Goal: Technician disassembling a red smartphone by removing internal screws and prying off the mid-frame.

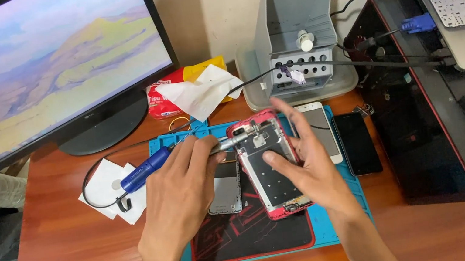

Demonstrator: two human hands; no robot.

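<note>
Gripping blue screwdriver (146, 169) in left hand (182, 181), right hand (305, 165) fingers clamped on opened phone (266, 165), over blue mat (345, 187)

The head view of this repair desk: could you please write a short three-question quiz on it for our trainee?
1. True or false: the left hand holds the blue-handled tool with its tip at the top of the opened phone.
2. Which hand steadies the opened phone? A) right hand B) left hand C) neither
3. Fill in: the opened phone is held above the blue ____.

Key
1. True.
2. A: the right hand grips it, fingers on its metal inner plate.
3. Mat; a white phone and a black phone lie on its far right part.
</note>
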